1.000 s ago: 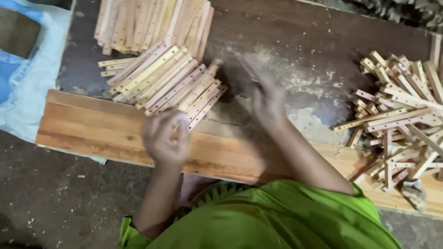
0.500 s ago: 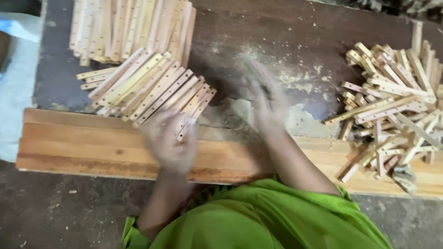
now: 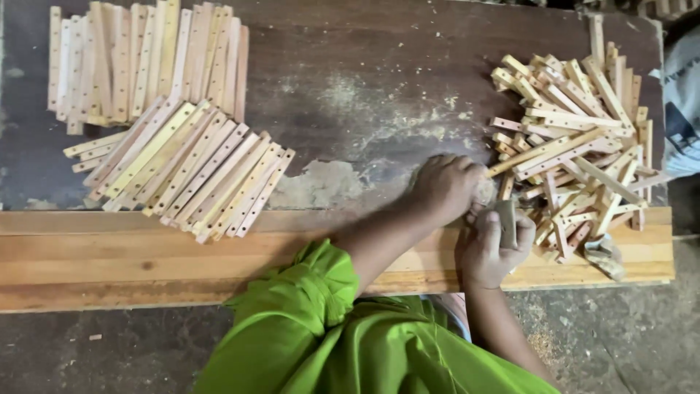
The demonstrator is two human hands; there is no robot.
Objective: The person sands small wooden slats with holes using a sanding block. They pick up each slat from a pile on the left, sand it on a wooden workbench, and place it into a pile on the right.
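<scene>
Dark bench, sawdust smeared mid-top. Pale plank runs along the near edge. Far left: upright row of drilled strips, and just below it a slanted fan of strips, laid neat and side by side. Right: loose pile, strips crossing every way, some overhanging the plank.

My left hand is curled closed at the pile's near-left edge, fingers wrapped on the end of one long strip. The rest of that strip lies in the pile, with others across it. My right hand sits just below, on the plank, loosely closed around a small grey-brown pad held upright; thumb side hidden, so I cannot tell how firm that hold is.

Risks, as I judge them: the strip is pinned under its neighbours, so dragging it could topple the pile or push strips off the front edge. My hold is only at its tip, so it could slip or pivot. The hands are nearly touching, so the pad could get knocked.
</scene>
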